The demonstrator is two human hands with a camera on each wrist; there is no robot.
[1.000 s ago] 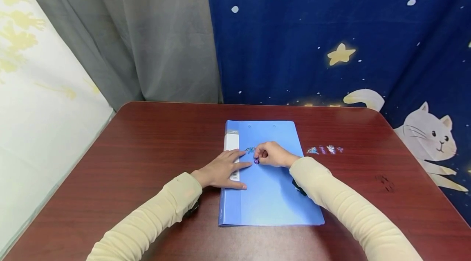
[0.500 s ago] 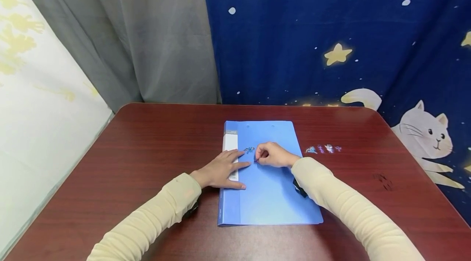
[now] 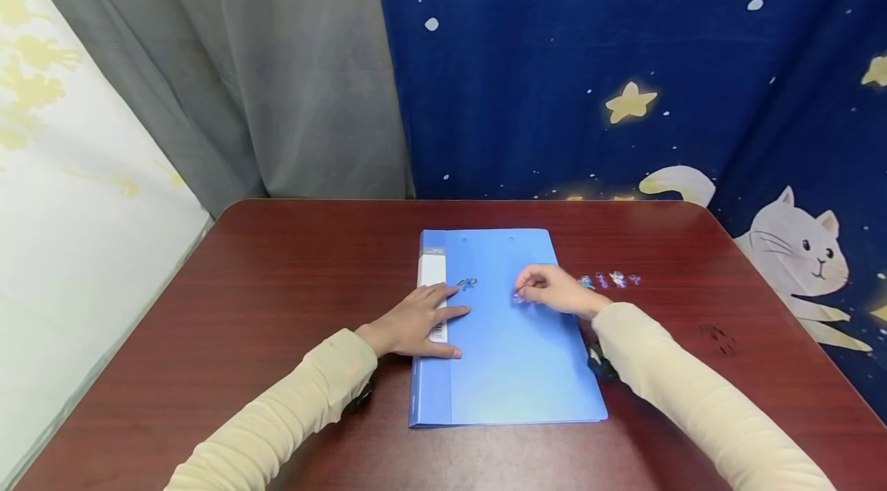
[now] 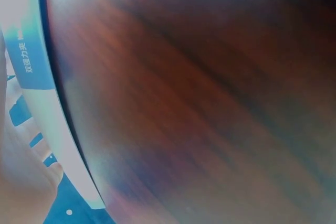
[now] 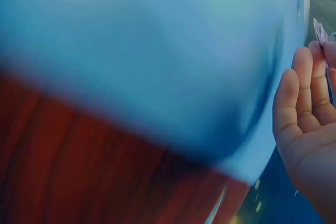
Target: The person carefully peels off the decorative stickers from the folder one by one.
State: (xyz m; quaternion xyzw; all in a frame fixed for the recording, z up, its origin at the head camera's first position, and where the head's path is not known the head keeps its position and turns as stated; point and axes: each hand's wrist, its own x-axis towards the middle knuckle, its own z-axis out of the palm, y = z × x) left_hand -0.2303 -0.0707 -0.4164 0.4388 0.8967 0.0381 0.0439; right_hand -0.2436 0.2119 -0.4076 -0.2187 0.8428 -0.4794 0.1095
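A blue file folder lies on the table, a white label along its spine side. My left hand rests on its left part, fingers straight and spread. Just beyond those fingertips a small blue sticker lies on the cover. Over the cover's right half, my right hand pinches a small purple sticker between thumb and fingertips. In the right wrist view that sticker shows glossy and partly hidden by the thumb; the other fingers are loosely bent.
Several small stickers lie in a row on the red-brown table, right of the folder. A dark smudge marks the tabletop farther right. Grey and blue curtains hang behind the table's far edge.
My right hand has moved right, away from beside the blue sticker, with the purple sticker lifted from the cover in its fingers. My left hand stays in place.
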